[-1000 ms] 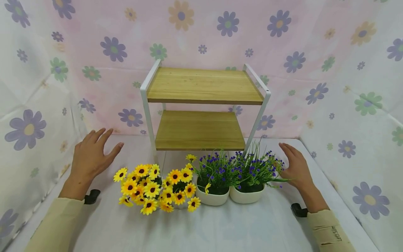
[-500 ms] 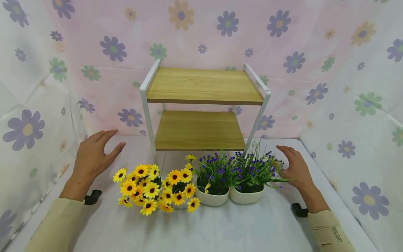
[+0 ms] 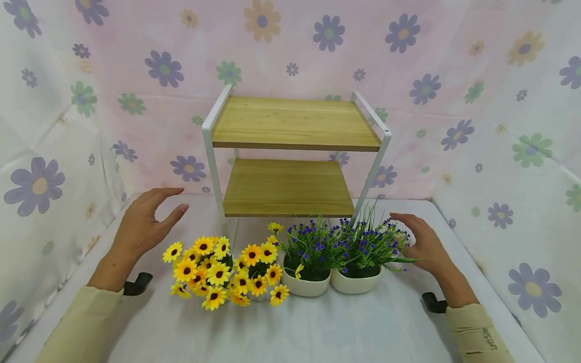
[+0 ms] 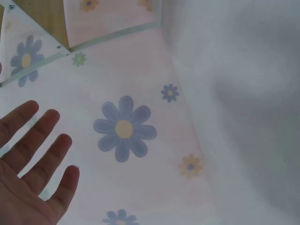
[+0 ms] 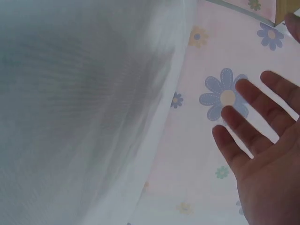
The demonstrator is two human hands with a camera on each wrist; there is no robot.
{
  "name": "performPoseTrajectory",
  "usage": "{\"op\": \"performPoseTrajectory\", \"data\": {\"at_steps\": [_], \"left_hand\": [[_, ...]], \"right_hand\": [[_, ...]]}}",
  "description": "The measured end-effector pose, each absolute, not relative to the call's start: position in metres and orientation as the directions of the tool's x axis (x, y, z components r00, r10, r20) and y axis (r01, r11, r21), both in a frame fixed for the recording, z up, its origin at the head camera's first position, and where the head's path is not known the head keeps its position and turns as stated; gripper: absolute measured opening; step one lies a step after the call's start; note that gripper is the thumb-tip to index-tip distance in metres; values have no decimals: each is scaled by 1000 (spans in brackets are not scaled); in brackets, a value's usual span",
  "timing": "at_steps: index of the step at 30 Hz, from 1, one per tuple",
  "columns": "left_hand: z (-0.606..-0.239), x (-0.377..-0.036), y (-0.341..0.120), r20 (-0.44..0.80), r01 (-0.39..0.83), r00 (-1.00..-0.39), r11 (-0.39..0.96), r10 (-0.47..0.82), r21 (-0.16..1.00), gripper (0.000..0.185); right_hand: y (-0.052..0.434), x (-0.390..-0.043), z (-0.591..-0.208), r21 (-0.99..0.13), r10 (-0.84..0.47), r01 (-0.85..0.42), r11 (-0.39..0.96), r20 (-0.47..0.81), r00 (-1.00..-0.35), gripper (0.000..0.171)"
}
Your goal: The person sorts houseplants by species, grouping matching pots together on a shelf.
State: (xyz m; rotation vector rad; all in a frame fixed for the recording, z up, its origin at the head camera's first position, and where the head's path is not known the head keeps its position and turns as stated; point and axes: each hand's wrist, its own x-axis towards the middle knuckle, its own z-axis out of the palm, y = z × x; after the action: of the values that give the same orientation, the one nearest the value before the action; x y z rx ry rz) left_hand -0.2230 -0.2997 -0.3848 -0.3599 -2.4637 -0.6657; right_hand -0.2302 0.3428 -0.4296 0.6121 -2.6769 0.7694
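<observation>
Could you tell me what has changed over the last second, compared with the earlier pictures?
Both hands have drifted inward. The left hand moved right toward the sunflowers, and the right hand moved left to the edge of the purple flowers. Both remain open and hold nothing. The pots and the wooden shelf stayed put.

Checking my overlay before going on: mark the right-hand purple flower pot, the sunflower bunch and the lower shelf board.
purple flower pot (image 3: 355,283), head view, front of its white wall.
sunflower bunch (image 3: 218,273), head view, a bloom near the middle.
lower shelf board (image 3: 288,186), head view, bare wooden top.
</observation>
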Motion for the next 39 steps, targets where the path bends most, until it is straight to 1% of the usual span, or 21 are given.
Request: {"op": "performPoseTrajectory", "data": {"at_steps": [3,6,12,16,23,27,30,32,36,39], "left_hand": [[-381,-222,-295,591,433,-793,821,149,373,45],[-378,-221,-292,615,492,-763,795,198,355,46],[-374,-219,-286,655,600,-702,728,279,333,48],[-372,-219,-281,661,642,-682,690,313,335,47],[-366,-224,-272,610,690,-682,633,405,351,49],[-359,-224,-265,588,698,-687,615,427,368,48],[-356,-224,-261,579,693,-694,614,427,377,47],[-356,-224,-258,570,686,-704,612,423,394,46],[-358,-224,-252,550,679,-720,596,424,429,41],[-361,-226,-247,549,706,-699,567,459,425,38]], "right_hand": [[343,-229,-429,-447,-351,-495,746,368,-861,90],[342,-229,-428,-459,-393,-523,718,353,-849,85],[343,-227,-424,-436,-473,-584,685,343,-811,71],[347,-224,-421,-436,-499,-597,673,327,-802,70],[351,-216,-418,-499,-477,-499,708,183,-860,86],[348,-217,-424,-586,-484,-442,679,95,-870,88],[342,-216,-427,-652,-481,-385,653,36,-876,97],[339,-214,-428,-670,-474,-355,652,4,-880,104],[331,-208,-427,-669,-459,-321,670,-34,-888,118],[325,-203,-423,-644,-477,-341,685,-43,-878,117]]}}
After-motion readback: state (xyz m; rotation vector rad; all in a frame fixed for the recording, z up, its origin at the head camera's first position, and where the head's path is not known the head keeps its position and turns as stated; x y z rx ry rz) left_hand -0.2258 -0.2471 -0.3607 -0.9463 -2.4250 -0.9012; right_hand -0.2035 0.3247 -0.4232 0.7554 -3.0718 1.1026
